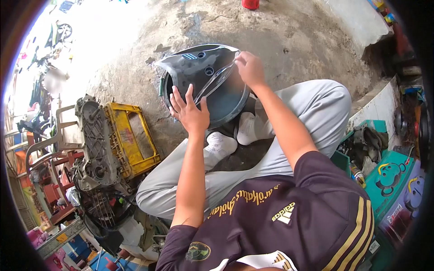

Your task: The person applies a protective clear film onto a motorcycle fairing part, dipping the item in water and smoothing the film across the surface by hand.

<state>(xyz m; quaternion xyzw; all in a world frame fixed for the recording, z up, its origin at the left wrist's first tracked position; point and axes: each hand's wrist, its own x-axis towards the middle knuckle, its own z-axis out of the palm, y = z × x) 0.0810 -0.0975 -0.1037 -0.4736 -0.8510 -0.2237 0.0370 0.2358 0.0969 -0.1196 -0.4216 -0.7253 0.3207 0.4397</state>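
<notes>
A dark plastic panel, which looks like a motorcycle body cover, rests over a round black basin. Round holes and a small blue-striped patch show on it. Pale glossy streaks run across its right side; whether they are a clear strip or a shiny edge I cannot tell. My left hand is open, fingers spread, over the panel's lower left part. At the upper right edge, my right hand is closed in a pinch on the panel's rim. The fingertips partly hide the spot.
A yellow plastic crate and a metal engine casing stand at left. On the right are green toolboxes beside a low white wall. A red object lies far ahead on the concrete floor. My crossed legs surround the basin's near side.
</notes>
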